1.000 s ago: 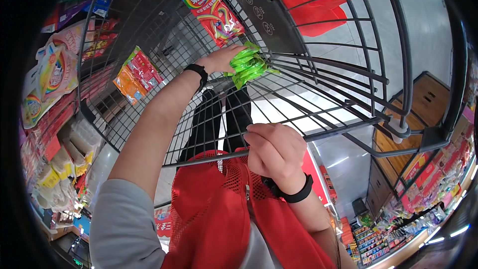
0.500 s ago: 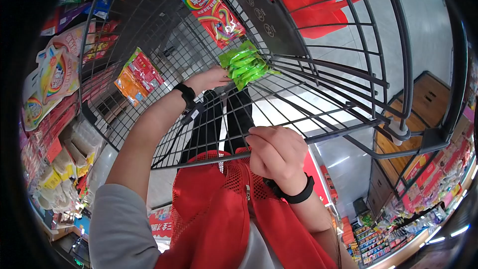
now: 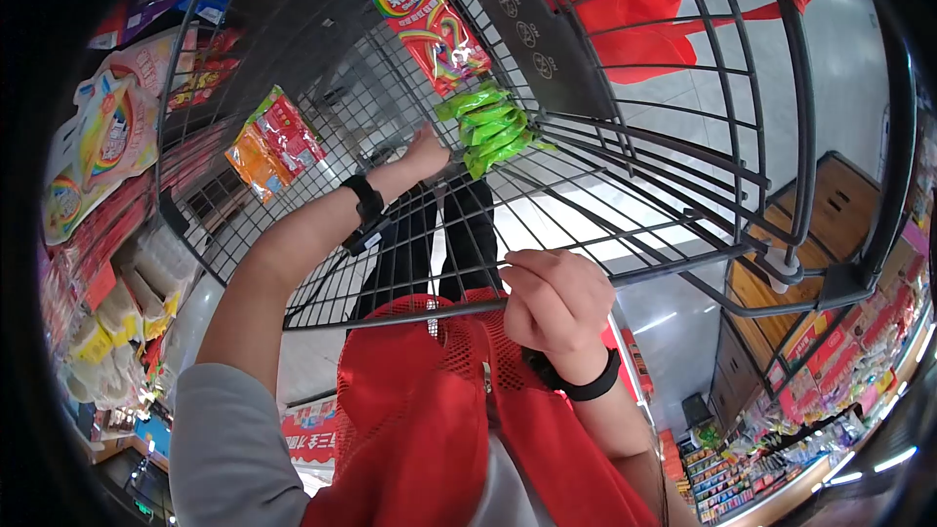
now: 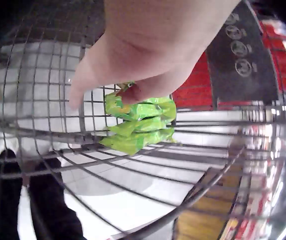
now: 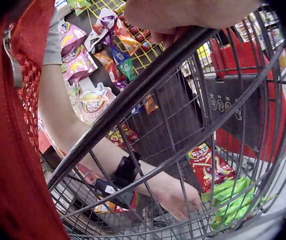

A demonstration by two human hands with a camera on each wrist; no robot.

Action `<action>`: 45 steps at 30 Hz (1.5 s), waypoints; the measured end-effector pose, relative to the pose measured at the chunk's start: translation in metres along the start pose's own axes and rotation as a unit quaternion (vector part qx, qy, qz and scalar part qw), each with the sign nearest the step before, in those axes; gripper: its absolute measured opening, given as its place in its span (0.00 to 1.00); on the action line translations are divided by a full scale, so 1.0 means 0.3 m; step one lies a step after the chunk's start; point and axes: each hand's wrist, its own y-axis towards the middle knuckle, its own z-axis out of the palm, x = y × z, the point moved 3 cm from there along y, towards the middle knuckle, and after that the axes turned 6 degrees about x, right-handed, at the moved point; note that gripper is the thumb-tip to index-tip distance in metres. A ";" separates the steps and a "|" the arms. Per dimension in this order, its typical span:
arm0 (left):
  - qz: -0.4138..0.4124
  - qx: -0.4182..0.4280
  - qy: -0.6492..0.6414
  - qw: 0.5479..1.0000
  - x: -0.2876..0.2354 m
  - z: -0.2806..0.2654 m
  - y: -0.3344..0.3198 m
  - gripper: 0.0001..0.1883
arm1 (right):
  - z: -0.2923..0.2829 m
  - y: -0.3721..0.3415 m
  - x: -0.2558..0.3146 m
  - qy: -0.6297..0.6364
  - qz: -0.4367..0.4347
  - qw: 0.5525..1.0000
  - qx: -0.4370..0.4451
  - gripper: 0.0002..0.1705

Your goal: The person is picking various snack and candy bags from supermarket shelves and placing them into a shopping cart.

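Observation:
Inside the shopping cart (image 3: 688, 268), my left hand (image 3: 423, 153) is just left of a row of shiny green snack packets (image 3: 491, 132). Its fingers are relaxed and hold nothing; in the left wrist view the hand (image 4: 148, 60) overlaps the packets (image 4: 140, 125). My right hand (image 3: 558, 301) grips the cart's near rim (image 3: 439, 312) with curled fingers, partly hidden in the right wrist view. Beyond the green packets lies a red rainbow-printed candy bag (image 3: 429, 24). Orange and red packets (image 3: 276, 143) lie together at the cart's left side.
Racks of hanging candy bags (image 3: 112, 137) line the left. A red cloth bag (image 3: 625, 10) hangs beyond the cart's dark panel (image 3: 532, 24). Wooden crates (image 3: 830, 205) and a stocked shelf (image 3: 752, 459) stand to the right.
My left hand has let go of the green packets and drawn back to the left. The packets stay in the cart. My right hand keeps its place at the rim.

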 end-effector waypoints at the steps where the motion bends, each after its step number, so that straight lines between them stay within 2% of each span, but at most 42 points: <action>1: 0.068 -0.043 0.047 0.996 -0.106 -0.076 -0.111 0.37 | 0.002 -0.003 -0.002 -0.009 -0.003 1.000 0.001 0.10; 2: 0.067 -0.046 0.047 0.996 -0.109 -0.078 -0.108 0.37 | 0.003 -0.008 -0.005 -0.019 -0.007 1.000 0.001 0.09; 4: 0.233 -0.121 0.101 0.960 -0.135 -0.100 -0.098 0.36 | 0.002 -0.011 -0.005 -0.015 -0.004 1.000 0.005 0.10; 5: 0.269 -0.130 0.095 0.949 -0.135 -0.092 -0.057 0.33 | 0.001 -0.010 -0.006 -0.020 -0.004 1.000 0.009 0.10; 6: 0.246 -0.027 0.010 0.969 -0.213 -0.117 -0.100 0.33 | 0.002 -0.010 -0.004 -0.025 -0.003 1.000 0.014 0.10; 7: 0.219 0.076 -0.077 0.970 -0.303 -0.139 -0.145 0.33 | 0.005 -0.010 -0.001 -0.033 -0.003 0.999 0.008 0.11; 8: 0.250 0.141 -0.010 0.958 -0.340 -0.115 -0.134 0.32 | 0.005 -0.011 -0.002 -0.033 0.001 0.999 0.014 0.11; 9: 0.263 0.062 0.015 0.963 -0.272 -0.040 -0.070 0.31 | 0.005 -0.010 -0.001 -0.035 0.003 0.999 0.014 0.11; 10: 0.263 0.056 0.014 0.963 -0.251 -0.014 -0.038 0.31 | 0.007 -0.003 0.004 -0.039 0.002 0.999 0.015 0.12; 12: 0.186 0.036 0.034 0.981 -0.231 -0.001 -0.010 0.30 | 0.012 -0.001 0.006 -0.037 0.007 0.999 0.020 0.12; 13: 0.221 0.021 0.046 0.974 -0.227 -0.025 -0.019 0.30 | 0.016 0.003 0.008 -0.041 0.010 0.999 0.014 0.12; 14: 0.222 0.016 0.044 0.974 -0.215 -0.046 -0.021 0.30 | 0.019 0.002 0.004 -0.045 0.013 0.999 0.009 0.12; 16: 0.220 0.067 -0.051 0.972 -0.261 -0.176 -0.135 0.27 | 0.026 0.008 0.012 -0.050 0.010 0.999 0.009 0.12; 17: 0.232 -0.079 -0.022 0.969 -0.114 -0.125 -0.020 0.21 | 0.026 0.008 0.012 -0.060 0.022 0.998 0.008 0.12; 19: 0.224 -0.092 -0.095 0.965 -0.035 -0.251 -0.053 0.15 | 0.029 0.015 0.020 -0.074 0.043 0.996 0.014 0.12; 21: 0.162 -0.180 -0.142 0.960 0.055 -0.385 -0.133 0.11 | 0.032 0.014 0.021 -0.080 0.054 0.995 0.007 0.12; 23: 0.192 -0.389 -0.089 0.897 0.262 -0.475 -0.113 0.12 | 0.039 0.013 0.022 -0.089 0.066 0.994 0.003 0.12; 25: -0.049 -0.451 -0.033 0.891 0.519 -0.569 -0.079 0.23 | 0.046 0.016 0.027 -0.102 0.079 0.992 0.003 0.12; 27: -0.140 -0.524 -0.049 0.839 0.640 -0.625 -0.165 0.37 | 0.051 0.021 0.031 -0.110 0.088 0.990 0.001 0.11; 28: -0.171 -0.492 -0.054 0.852 0.712 -0.649 -0.183 0.42 | 0.055 0.027 0.036 -0.117 0.093 0.989 -0.001 0.11; 30: -0.250 -0.438 -0.025 0.863 0.773 -0.654 -0.223 0.44 | 0.057 0.021 0.035 -0.138 0.111 0.984 0.006 0.11; 34: -0.233 -0.456 -0.040 0.858 0.844 -0.649 -0.231 0.45 | 0.072 0.030 0.043 -0.157 0.125 0.980 0.005 0.10; 37: -0.292 -0.419 -0.057 0.858 0.787 -0.689 -0.267 0.47 | 0.081 0.028 0.038 -0.166 0.131 0.977 0.009 0.12; 39: -0.275 -0.420 -0.073 0.862 0.888 -0.685 -0.191 0.45 | 0.086 0.035 0.041 -0.175 0.131 0.976 0.011 0.11; 42: -0.270 -0.404 -0.058 0.872 0.912 -0.721 -0.191 0.44 | 0.091 0.032 0.038 -0.176 0.145 0.974 0.005 0.11; 44: -0.196 -0.335 -0.112 0.915 0.925 -0.738 -0.217 0.47 | 0.090 0.032 0.038 -0.179 0.144 0.973 0.006 0.10; 45: -0.197 -0.352 -0.113 0.908 0.947 -0.737 -0.214 0.47 | 0.091 0.032 0.037 -0.182 0.145 0.973 0.007 0.10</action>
